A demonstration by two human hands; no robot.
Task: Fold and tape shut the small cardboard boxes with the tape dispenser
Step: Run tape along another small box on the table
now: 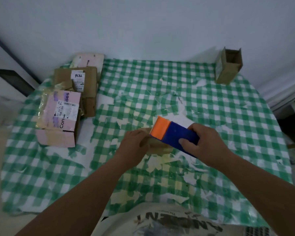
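A small brown box [157, 144] is sitting near the middle of the table [228, 116], and most of it is lying hidden under the dispenser [174, 135] and both hands, so its flaps are hard to make out. The dispenser, orange at its front and blue behind, is resting tilted on top of the box. The right hand [203, 143] is gripping the blue body, thumb curled over the near side and fingers wrapping the far edge. The left hand [134, 145] is lying against the box's left end; its fingertips are tucked out of sight behind the cardboard, so whether they are pinching or only pressing is unclear. A green checked cloth is covering the table, worn through in pale patches. At the far left a pile [70, 103] of flattened pink and brown cartons is lying well apart from the hands. An open upright carton [228, 67] is standing at the far right corner.
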